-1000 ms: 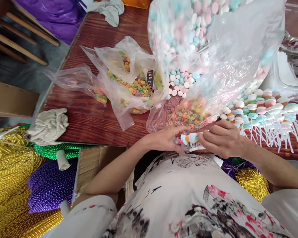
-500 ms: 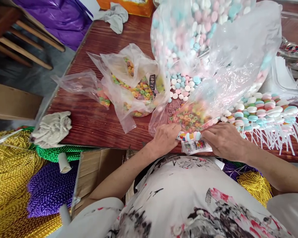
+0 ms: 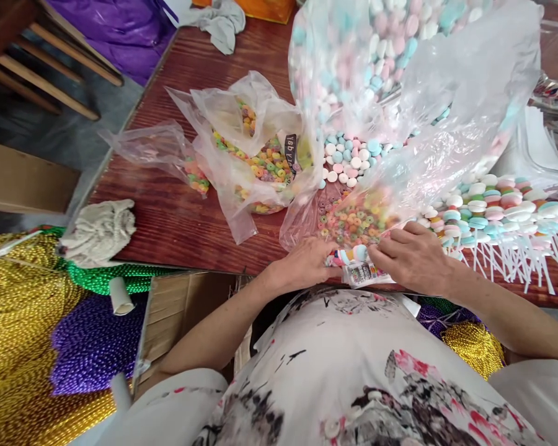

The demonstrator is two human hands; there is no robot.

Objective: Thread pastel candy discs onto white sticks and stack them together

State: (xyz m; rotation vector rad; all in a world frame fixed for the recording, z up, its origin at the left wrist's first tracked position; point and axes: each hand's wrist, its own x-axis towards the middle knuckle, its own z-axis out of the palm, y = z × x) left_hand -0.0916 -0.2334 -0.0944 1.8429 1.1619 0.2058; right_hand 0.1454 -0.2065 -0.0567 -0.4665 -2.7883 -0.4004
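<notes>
while left hand (image 3: 304,265) and right hand (image 3: 411,259) pinch closed on candy (image 3: 349,254) by the packet (image 3: 361,274), squeezing hard could crack it imo

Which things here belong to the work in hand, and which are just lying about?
Likely in the job:
candy skewer held in front
printed wrapper
candy rings
pastel candies
pile of candy skewers

Seemingly lying about:
crumpled beige cloth
grey cloth
hollow tube
gold bead strands

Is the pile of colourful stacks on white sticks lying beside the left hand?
No, the pile of stacks lies beside the right hand.
</notes>
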